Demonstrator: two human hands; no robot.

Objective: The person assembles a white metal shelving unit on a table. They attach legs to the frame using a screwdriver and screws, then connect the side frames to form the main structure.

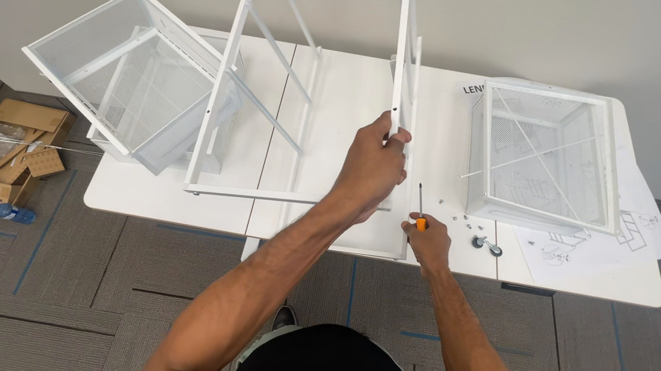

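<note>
My left hand grips the upright white metal side frame that stands on the white table. A second white ladder-like frame stands to its left. My right hand holds a screwdriver with an orange handle, its dark shaft pointing away from me, near the table's front edge. Several small screws and a caster wheel lie just right of that hand.
A white mesh basket sits at the table's right on instruction sheets. Another mesh basket is tilted at the left. On the carpet at the left lie a cardboard box, plastic wrapping and a bottle.
</note>
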